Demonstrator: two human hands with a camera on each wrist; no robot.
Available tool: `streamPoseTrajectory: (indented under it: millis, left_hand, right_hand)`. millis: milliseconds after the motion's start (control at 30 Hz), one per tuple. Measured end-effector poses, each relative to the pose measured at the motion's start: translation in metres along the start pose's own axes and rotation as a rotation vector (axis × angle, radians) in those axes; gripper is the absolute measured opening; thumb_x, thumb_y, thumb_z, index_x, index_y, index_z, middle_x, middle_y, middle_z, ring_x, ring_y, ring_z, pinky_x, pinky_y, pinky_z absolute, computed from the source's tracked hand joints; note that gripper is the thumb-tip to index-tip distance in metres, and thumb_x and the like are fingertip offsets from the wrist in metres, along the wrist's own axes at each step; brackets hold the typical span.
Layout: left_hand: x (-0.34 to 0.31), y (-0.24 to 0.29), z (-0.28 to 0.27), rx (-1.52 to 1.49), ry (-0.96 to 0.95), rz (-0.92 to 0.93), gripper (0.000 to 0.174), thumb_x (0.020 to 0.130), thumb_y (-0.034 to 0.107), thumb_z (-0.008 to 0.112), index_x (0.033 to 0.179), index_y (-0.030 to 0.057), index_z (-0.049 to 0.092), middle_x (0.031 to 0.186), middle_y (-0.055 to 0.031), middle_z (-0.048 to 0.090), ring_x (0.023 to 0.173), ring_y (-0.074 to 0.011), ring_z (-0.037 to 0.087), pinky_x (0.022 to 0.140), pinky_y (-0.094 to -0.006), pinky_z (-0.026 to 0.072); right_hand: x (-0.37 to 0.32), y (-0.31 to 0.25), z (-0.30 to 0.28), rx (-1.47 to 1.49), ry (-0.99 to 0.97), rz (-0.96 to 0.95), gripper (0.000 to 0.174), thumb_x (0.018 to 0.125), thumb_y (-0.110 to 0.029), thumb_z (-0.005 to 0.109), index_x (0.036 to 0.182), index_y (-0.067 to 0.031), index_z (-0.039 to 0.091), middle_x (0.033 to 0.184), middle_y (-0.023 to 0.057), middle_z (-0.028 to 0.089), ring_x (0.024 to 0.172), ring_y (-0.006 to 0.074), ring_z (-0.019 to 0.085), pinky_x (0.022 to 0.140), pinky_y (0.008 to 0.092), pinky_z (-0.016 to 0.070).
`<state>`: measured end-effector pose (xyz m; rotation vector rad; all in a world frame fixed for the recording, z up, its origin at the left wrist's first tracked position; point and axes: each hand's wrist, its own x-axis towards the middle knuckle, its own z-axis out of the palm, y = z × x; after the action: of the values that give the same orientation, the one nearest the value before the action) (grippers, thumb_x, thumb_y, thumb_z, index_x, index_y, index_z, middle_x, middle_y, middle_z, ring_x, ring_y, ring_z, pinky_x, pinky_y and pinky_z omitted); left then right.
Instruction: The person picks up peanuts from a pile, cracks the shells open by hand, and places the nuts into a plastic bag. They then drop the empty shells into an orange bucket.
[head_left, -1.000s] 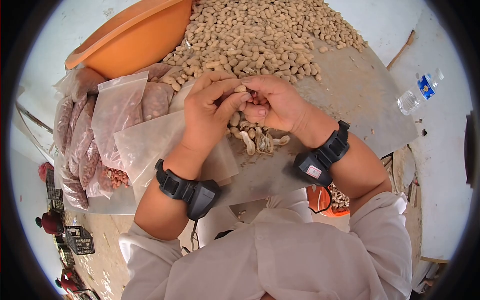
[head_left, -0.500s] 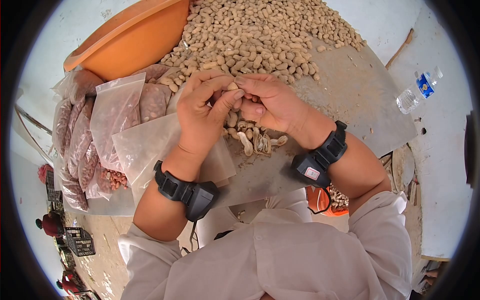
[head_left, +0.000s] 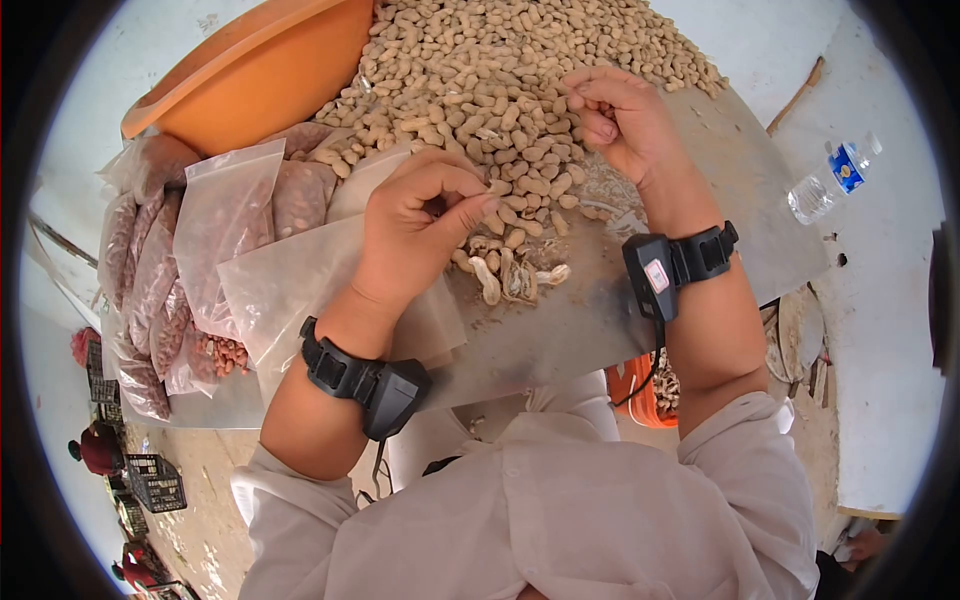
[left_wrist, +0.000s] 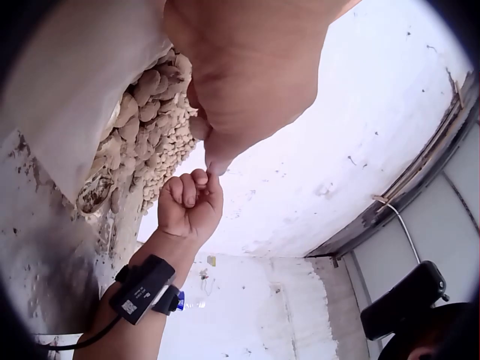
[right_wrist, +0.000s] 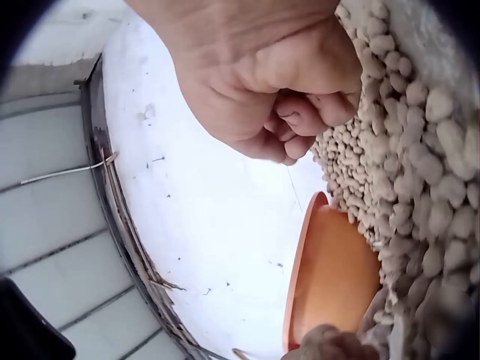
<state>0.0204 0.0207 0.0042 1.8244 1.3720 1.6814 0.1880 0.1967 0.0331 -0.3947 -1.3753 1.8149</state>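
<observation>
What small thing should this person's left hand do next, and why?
Perhaps lower the left hand to the cracked, tan peanut shells and let go: it seems to pinch a small, pale piece, and those shells lie close by.

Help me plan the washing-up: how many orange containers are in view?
2: a basin beside the peanuts at the far left of the table, and a bucket below the table's near edge. Others might be hidden under the table.
</observation>
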Motion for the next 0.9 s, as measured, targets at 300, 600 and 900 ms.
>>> streamPoseTrajectory:
  millis: [300,600,900]
  left_hand:
    - [0.000,-0.004,-0.003,-0.038,-0.155,-0.023,0.012,0.077,0.010,0.068,0.072,0.0004,0.062,0.073,-0.0031,0.055,0.065,-0.0090,0.049,0.058,-0.0225,0.0399]
    - [-0.002,-0.005,0.000,-0.075,-0.010,-0.154,0.013,0.079,0.011,0.067,0.088,0.0023,0.064,0.076,0.0002,0.055,0.064,-0.0069,0.046,0.058,-0.0199,0.0390]
    - [-0.001,-0.011,0.008,-0.033,0.045,-0.085,0.024,0.076,0.009,0.070,0.099,0.0046,0.063,0.076,0.0015,0.055,0.063,-0.0066,0.048,0.058,-0.0196,0.0417]
  right_hand:
    - [-0.005,-0.008,-0.005,-1.300,-0.294,0.050,0.015,0.070,-0.008,0.067,0.083,-0.0020,0.066,0.069,0.0039,0.063,0.066,0.0144,0.058,0.063,0.0262,0.0460]
    - [-0.006,0.011,0.006,-1.682,-0.442,0.063,0.020,0.062,-0.006,0.067,0.081,-0.0010,0.064,0.074,0.0122,0.062,0.069,0.0271,0.060,0.061,0.0356,0.0452]
    - [-0.021,-0.003,0.026,-1.219,-0.386,-0.175,0.016,0.067,-0.004,0.066,0.079,-0.0028,0.056,0.058,0.0025,0.049,0.057,0.0108,0.047,0.050,0.0266,0.0364]
